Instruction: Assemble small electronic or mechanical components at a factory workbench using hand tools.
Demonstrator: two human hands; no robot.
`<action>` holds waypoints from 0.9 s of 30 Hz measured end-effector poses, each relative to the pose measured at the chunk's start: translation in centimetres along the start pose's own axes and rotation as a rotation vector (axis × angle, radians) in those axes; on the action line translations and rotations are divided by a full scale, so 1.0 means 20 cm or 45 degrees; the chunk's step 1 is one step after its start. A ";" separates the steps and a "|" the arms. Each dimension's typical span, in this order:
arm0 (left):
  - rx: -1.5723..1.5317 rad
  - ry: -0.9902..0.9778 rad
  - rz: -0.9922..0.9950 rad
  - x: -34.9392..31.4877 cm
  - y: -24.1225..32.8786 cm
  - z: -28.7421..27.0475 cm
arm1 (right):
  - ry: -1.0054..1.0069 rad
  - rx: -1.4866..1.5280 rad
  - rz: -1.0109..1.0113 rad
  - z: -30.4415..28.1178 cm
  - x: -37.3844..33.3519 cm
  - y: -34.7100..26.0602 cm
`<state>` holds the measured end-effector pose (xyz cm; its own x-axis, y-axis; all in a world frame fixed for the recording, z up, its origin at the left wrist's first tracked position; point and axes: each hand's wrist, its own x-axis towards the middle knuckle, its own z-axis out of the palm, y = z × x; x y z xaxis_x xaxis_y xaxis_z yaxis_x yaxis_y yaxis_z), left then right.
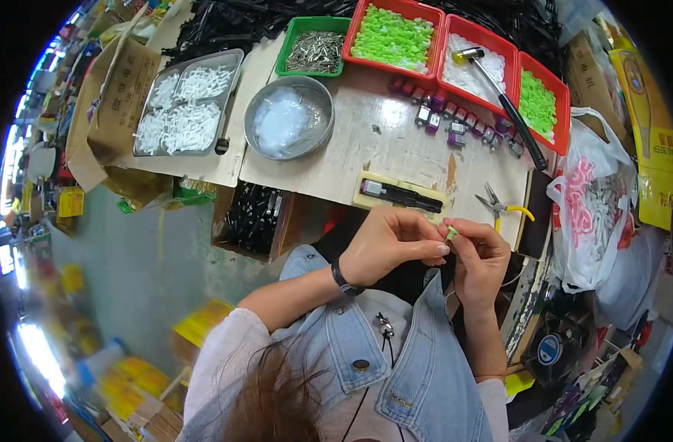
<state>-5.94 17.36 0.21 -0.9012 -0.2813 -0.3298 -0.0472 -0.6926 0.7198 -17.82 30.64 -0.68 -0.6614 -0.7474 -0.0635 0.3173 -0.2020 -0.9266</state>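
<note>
Nearer me than the cream holder [361, 198], my right grip [484, 259] pinches a small green piece [451, 233], left grip [388, 245] narrow, contents unclear; likely readying it; next needs steady fingertips

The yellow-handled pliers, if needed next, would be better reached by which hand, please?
Probably the right hand: it is nearer the pliers than the left hand, though it holds a small green piece.
</note>
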 end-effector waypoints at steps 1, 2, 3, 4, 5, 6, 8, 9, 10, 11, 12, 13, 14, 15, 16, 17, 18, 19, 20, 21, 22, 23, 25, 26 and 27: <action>0.018 -0.011 0.020 0.00 0.00 0.00 | 0.001 0.017 0.005 0.00 0.00 0.00; 0.036 -0.020 0.042 0.00 0.00 0.00 | -0.001 0.034 0.011 0.01 0.00 0.00; 0.050 -0.030 0.063 0.00 0.00 0.00 | -0.002 0.048 0.020 0.01 0.00 0.00; 0.036 -0.019 0.051 -0.01 0.00 -0.01 | -0.004 0.039 0.025 0.02 0.00 0.00; 0.022 -0.008 0.039 -0.01 0.00 -0.01 | -0.005 0.030 0.029 0.02 0.00 0.00; 0.007 0.004 0.032 -0.02 0.01 -0.01 | -0.011 0.018 0.033 0.02 0.01 0.00; -0.040 0.034 -0.002 -0.04 -0.01 -0.03 | -0.047 -0.300 -0.163 0.04 -0.01 0.02; -0.067 0.046 -0.022 -0.05 -0.02 -0.04 | -0.063 -0.462 -0.261 0.04 -0.01 0.02; -0.047 0.083 -0.013 -0.06 -0.03 -0.05 | -0.110 -0.483 -0.283 0.05 -0.01 0.03; -0.027 0.121 -0.005 -0.08 -0.03 -0.07 | -0.157 -0.504 -0.304 0.06 -0.01 0.03; -0.007 0.156 0.004 -0.09 -0.03 -0.09 | -0.204 -0.525 -0.329 0.07 -0.01 0.04; 0.005 0.154 -0.003 -0.11 -0.04 -0.11 | -0.216 -0.529 -0.296 0.08 -0.02 0.04; 0.017 0.152 -0.011 -0.12 -0.05 -0.13 | -0.227 -0.533 -0.263 0.09 -0.02 0.05; 0.028 0.151 -0.019 -0.13 -0.05 -0.14 | -0.239 -0.538 -0.230 0.10 -0.02 0.05; 0.027 0.153 -0.008 -0.14 -0.04 -0.15 | -0.190 -0.466 -0.132 0.11 -0.02 0.06; 0.026 0.155 0.002 -0.14 -0.03 -0.16 | -0.140 -0.395 -0.034 0.14 -0.01 0.06; 0.022 0.158 0.008 -0.15 -0.03 -0.16 | -0.087 -0.325 0.069 0.15 -0.02 0.06; 0.015 0.163 0.017 -0.16 -0.03 -0.17 | -0.078 -0.314 0.065 0.17 -0.02 0.06; 0.009 0.168 0.025 -0.16 -0.03 -0.18 | -0.069 -0.303 0.062 0.19 -0.03 0.07; 0.008 0.171 0.038 -0.16 -0.02 -0.19 | -0.060 -0.290 0.051 0.21 -0.02 0.07; 0.029 0.166 0.045 -0.16 -0.01 -0.19 | -0.024 -0.234 0.093 0.22 -0.02 0.08; 0.051 0.160 0.053 -0.15 0.00 -0.19 | 0.013 -0.177 0.134 0.23 -0.02 0.08; 0.097 0.156 0.056 -0.16 0.01 -0.20 | 0.051 -0.156 0.153 0.24 -0.02 0.10; 0.122 0.152 0.058 -0.16 0.02 -0.20 | 0.049 -0.197 0.125 0.24 -0.02 0.11; 0.148 0.150 0.060 -0.16 0.03 -0.21 | 0.047 -0.236 0.097 0.24 -0.02 0.11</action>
<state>-1.36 15.11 -0.90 -0.8473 -0.3922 -0.3581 -0.0615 -0.5973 0.7997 -13.52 27.46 -0.88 -0.6655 -0.7318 -0.1467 0.2394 -0.0231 -0.9707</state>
